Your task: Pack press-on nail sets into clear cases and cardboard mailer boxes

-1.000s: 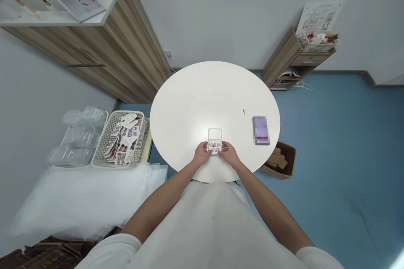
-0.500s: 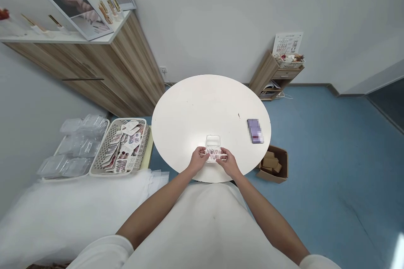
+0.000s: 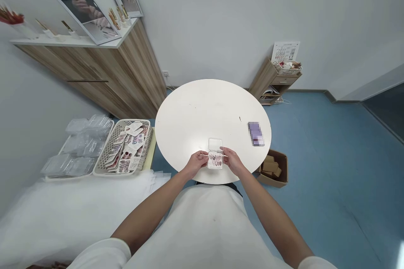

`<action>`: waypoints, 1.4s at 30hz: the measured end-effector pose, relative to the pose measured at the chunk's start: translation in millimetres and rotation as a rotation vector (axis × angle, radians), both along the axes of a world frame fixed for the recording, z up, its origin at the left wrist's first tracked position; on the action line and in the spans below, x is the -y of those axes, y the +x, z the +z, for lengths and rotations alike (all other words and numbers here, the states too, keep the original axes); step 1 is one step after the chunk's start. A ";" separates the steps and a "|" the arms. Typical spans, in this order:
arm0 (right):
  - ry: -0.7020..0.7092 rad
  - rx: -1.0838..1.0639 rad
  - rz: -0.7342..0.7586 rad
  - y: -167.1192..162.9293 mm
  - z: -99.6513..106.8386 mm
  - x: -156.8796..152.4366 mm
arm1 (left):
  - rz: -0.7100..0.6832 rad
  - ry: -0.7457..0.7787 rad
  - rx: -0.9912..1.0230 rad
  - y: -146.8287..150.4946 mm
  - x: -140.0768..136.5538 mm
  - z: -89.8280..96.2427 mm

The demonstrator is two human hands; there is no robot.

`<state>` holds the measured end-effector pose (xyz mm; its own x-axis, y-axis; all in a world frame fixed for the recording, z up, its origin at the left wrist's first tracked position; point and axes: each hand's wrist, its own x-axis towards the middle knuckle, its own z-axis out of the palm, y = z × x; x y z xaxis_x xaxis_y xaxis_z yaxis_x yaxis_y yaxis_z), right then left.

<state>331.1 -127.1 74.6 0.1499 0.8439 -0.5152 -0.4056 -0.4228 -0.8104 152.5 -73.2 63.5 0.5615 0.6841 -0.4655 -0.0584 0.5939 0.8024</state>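
A small clear plastic case [image 3: 215, 168] with its lid [image 3: 215, 144] swung up lies on or just over the near part of the white oval table [image 3: 189, 122]; I cannot tell which. Inside it sits a card with rows of pinkish press-on nails [image 3: 217, 160]. My left hand [image 3: 197, 163] grips the case's left edge between thumb and fingers. On the other side, my right hand [image 3: 232, 161] has its fingers closed on the right edge, one fingertip by the lid near the hinge.
A purple, pixelated item [image 3: 255, 133] rests at the table's right. Left of the table stand a white basket of nail cards [image 3: 104, 168] and stacked clear plastic boxes [image 3: 75, 147]. A cardboard box [image 3: 282, 168] with smaller boxes sits on the floor. Wooden cabinets [image 3: 139, 67] line the wall.
The whole view has shifted slightly. My right fingers have moved up along the case towards the lid, and my left thumb has drawn back from the case's front to its left edge.
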 end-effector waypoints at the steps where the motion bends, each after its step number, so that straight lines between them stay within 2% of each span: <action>1: -0.001 -0.014 -0.004 -0.1 1.1 -1.7 | -0.009 -0.028 0.009 -0.6 0.6 1.2; 8: 0.046 -0.054 -0.012 -0.4 5.3 1.3 | 0.002 -0.187 0.065 -1.0 5.4 2.3; 16: 0.076 -0.137 -0.028 3.7 6.0 8.2 | 0.029 -0.243 0.099 4.6 7.6 -4.8; 21: 0.090 -0.114 -0.049 9.2 6.6 11.4 | 0.083 -0.263 0.130 12.0 11.6 -3.1; 31: 0.024 -0.161 -0.021 24.2 13.8 30.3 | 0.171 -0.253 0.144 31.1 17.7 9.2; 39: -0.026 -0.036 -0.011 47.9 1.3 31.5 | 0.202 -0.217 0.129 53.2 23.6 6.9; 42: -0.019 -0.007 -0.026 54.0 -0.8 29.3 | 0.202 -0.152 0.091 60.9 26.0 7.5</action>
